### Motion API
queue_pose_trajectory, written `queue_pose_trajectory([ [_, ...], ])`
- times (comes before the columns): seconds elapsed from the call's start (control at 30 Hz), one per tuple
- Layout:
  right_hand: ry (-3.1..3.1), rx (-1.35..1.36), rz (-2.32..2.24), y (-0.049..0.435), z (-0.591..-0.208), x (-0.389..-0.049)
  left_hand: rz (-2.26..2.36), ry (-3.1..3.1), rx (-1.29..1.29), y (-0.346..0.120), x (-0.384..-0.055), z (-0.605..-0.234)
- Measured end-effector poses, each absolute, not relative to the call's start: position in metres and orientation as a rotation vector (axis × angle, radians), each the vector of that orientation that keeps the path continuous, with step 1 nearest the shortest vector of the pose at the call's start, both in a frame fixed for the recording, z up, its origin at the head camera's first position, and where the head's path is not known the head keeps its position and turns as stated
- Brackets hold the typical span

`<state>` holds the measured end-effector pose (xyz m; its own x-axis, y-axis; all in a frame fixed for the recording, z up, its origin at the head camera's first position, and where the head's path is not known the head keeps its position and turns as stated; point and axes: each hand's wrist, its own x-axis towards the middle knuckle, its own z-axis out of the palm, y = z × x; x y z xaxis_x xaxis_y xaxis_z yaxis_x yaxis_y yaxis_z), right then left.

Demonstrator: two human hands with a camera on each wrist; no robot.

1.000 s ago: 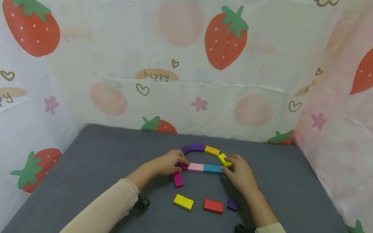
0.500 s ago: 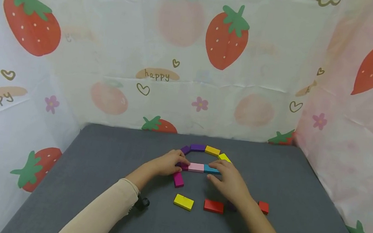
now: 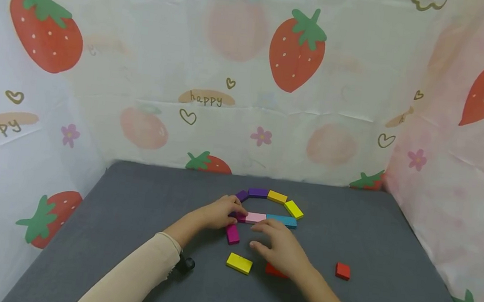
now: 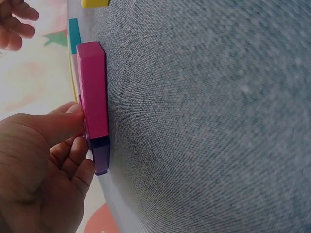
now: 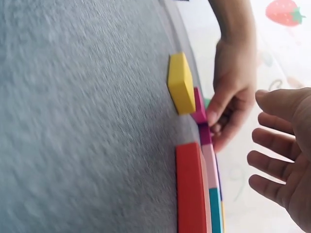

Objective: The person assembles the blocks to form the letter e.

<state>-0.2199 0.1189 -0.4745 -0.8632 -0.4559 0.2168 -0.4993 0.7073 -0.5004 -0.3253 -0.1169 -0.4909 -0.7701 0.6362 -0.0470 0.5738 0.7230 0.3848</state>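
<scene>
My left hand (image 3: 218,212) pinches a dark magenta block (image 3: 241,218) at the left end of a straight row, thumb on the near side, fingers behind. A brighter magenta block (image 4: 92,90) slants toward me from there. Pink (image 3: 255,218) and blue blocks (image 3: 281,221) continue the row rightward. Beyond it, purple (image 3: 258,193) and yellow blocks (image 3: 277,196) form an arch. My right hand (image 3: 282,249) hovers with fingers spread and nothing held, between the row and a red block (image 3: 274,270) that it partly covers. In the right wrist view its fingers (image 5: 272,165) show apart.
A loose yellow block (image 3: 239,263) lies nearer me, left of the red one. Off to the right is a small red block (image 3: 343,271). The grey cloth table (image 3: 154,186) meets a strawberry-print backdrop (image 3: 225,139) at the back and sides.
My right hand has left the right end of the row, moving left and toward me. The row's blue end and the small red block have come into sight. The left hand stays in place.
</scene>
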Motion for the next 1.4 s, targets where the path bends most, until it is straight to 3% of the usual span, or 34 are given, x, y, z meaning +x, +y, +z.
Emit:
queue_pose_trajectory([
  [0.77, -2.949, 1.070, 0.808, 0.102, -0.499, -0.212, 0.663, 2.716, 1.010, -0.124, -0.318, -0.493],
  [1.4, -2.982, 1.114, 0.724, 0.102, -0.501, -0.209, 0.637, 2.708, 1.057, -0.125, -0.314, -0.496],
])
